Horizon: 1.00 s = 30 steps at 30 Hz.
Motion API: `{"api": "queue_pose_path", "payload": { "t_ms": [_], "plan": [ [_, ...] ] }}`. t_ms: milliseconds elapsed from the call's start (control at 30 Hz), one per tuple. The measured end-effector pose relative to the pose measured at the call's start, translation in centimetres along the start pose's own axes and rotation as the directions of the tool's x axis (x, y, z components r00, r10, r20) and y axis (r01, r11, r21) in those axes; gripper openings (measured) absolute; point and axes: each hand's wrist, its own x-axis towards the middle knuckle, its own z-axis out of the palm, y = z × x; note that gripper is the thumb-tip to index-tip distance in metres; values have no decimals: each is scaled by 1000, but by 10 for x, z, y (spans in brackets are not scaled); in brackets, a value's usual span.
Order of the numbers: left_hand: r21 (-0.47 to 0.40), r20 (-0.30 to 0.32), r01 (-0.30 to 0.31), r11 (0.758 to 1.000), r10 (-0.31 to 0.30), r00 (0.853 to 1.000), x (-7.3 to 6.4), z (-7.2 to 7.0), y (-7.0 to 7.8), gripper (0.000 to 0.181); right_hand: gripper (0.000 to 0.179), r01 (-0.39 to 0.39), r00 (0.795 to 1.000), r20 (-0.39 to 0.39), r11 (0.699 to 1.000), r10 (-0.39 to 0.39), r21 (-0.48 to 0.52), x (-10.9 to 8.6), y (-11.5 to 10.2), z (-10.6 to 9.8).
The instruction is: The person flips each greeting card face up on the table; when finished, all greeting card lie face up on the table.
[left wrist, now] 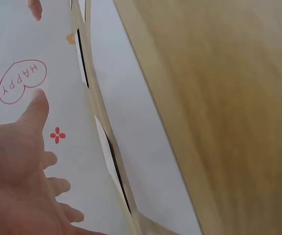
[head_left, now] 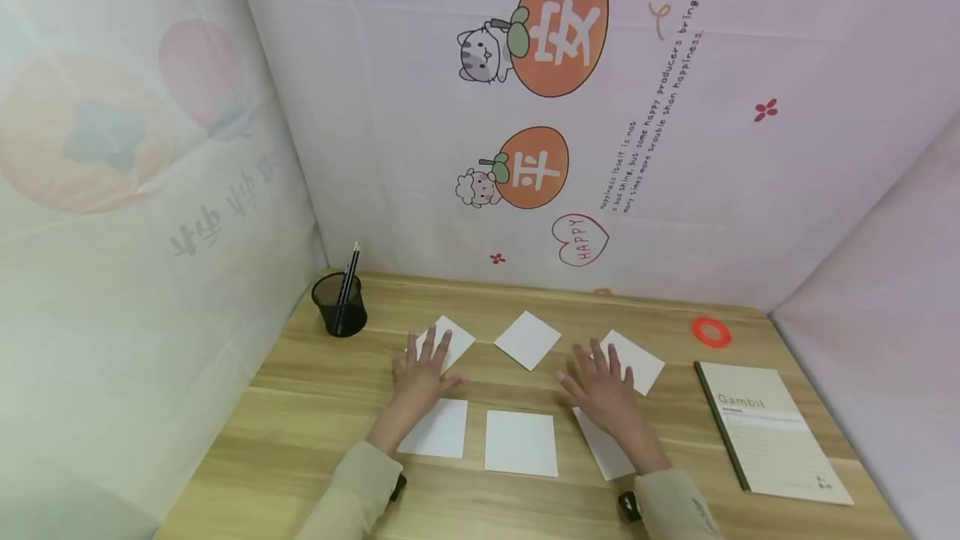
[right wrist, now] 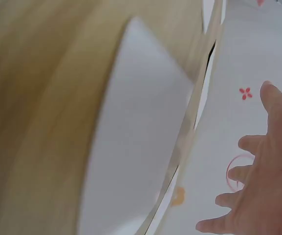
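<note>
White square cards lie on the wooden table in two rows of three. My left hand (head_left: 422,375), fingers spread, is over part of the back left card (head_left: 459,335) and beside the front left card (head_left: 444,430). My right hand (head_left: 606,388) spreads its fingers over the back right card (head_left: 642,365), and its wrist hides part of the front right card (head_left: 606,450). Between the hands are the back middle card (head_left: 528,341) and the front middle card (head_left: 521,443). Both wrist views show the palms with nothing held; whether fingertips touch the cards, I cannot tell.
A black mesh pen cup (head_left: 339,307) with pencils stands at the back left. On the right are an orange-red ring (head_left: 711,332) and a notebook (head_left: 776,432) marked "Gambit". Printed cloth walls (head_left: 420,215) enclose the table's back and sides.
</note>
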Motion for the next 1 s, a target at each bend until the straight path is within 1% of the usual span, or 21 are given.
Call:
{"api": "queue_pose_path", "payload": {
  "t_ms": [100,200,267,333,400,467,567,633,700,833,1000],
  "plan": [
    [-36,-10,-17,999,17,1000,1,-2,-11,75,70,32,999,-10,999,-32,22,8,-13,6],
    [-79,-6,-8,997,8,1000,1,-6,-26,66,68,93,996,-16,995,-92,25,19,-30,16],
    [-99,23,4,995,-2,1000,1,-7,-37,64,67,131,991,-5,991,-131,31,27,-43,24],
    [-147,68,16,989,-6,998,2,-8,-47,65,65,170,985,20,985,-171,34,35,-55,30],
    [-172,115,14,985,6,993,5,-8,-55,69,61,211,976,41,976,-213,54,43,-66,35],
    [-184,140,-7,983,33,990,9,-6,-62,72,57,255,964,51,963,-259,85,51,-75,38],
    [-159,148,-68,985,92,985,18,-2,-74,77,52,337,938,42,934,-344,118,65,-88,41],
    [-138,148,-118,983,138,979,23,-2,-80,79,49,378,922,32,917,-385,129,74,-96,43],
    [-136,165,-151,979,173,971,27,-5,-84,80,46,410,909,18,901,-416,141,83,-101,46],
    [-146,196,-169,975,196,961,31,-10,-87,80,40,415,905,34,896,-425,156,97,-109,55],
    [-137,219,-162,977,189,957,35,-9,-90,80,38,379,916,83,914,-393,145,104,-117,60]
  ]
}}
